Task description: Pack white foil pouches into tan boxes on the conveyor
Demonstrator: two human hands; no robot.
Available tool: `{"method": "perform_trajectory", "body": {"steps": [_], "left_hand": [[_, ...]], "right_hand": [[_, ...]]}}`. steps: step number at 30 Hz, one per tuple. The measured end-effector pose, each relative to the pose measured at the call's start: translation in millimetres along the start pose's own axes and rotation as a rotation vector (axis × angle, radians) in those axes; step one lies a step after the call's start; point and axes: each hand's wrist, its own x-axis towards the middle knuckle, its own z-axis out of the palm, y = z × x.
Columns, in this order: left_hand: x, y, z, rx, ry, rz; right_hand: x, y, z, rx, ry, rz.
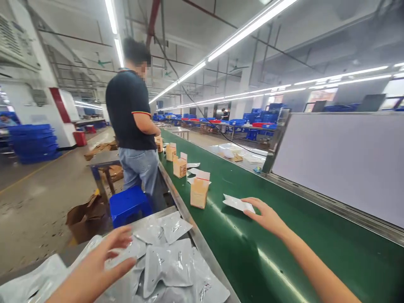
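My right hand (267, 216) reaches out over the green conveyor belt (252, 248) and its fingertips rest on a flat silver pouch (238, 203) lying on the belt. My left hand (94, 269) hovers with fingers spread over a heap of silver foil pouches (170, 261) on the metal side table, touching or nearly touching the top ones. It grips nothing that I can see. An open tan carton (199, 190) stands upright on the belt just left of the pouch.
More open cartons (179, 165) and loose pouches sit farther up the belt. A person in a dark shirt and jeans (134, 126) stands at the belt beside a blue stool (129, 205). A white panel (341, 160) lines the belt's far side. Torn cardboard lies on the floor.
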Motion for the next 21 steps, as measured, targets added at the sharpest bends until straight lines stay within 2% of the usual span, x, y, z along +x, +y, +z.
{"method": "perform_trajectory", "body": {"steps": [2,5,7,9,12,16,18,21], "left_hand": [[41.6,31.2,68.5,0.041,-0.133,0.075],[91.2,54.6,167.6,0.079,-0.162,0.228],[111.4,57.0,217.0,0.090,-0.126,0.248],[121.0,55.2,249.4,0.094,-0.109,0.223],[121.4,53.2,274.5,0.068,-0.092,0.186],[109.4,57.1,289.0,0.056,-0.081,0.179],[99.0,61.0,292.5,0.056,-0.115,0.223],[77.9,67.8,292.4,0.004,-0.140,0.432]], "right_hand": [[26.1,40.0,21.0,-0.083,0.063,0.096],[46.1,77.7,55.5,-0.115,0.070,0.135],[50.4,88.2,71.1,-0.086,0.109,0.109],[50.6,90.6,77.6,-0.034,0.189,0.077],[46.2,82.1,69.8,0.077,0.356,0.072],[34.3,44.4,29.4,0.258,0.547,0.086],[25.8,16.7,1.4,0.355,0.561,0.035],[10.6,-22.4,-36.9,0.377,0.514,-0.132]]}}
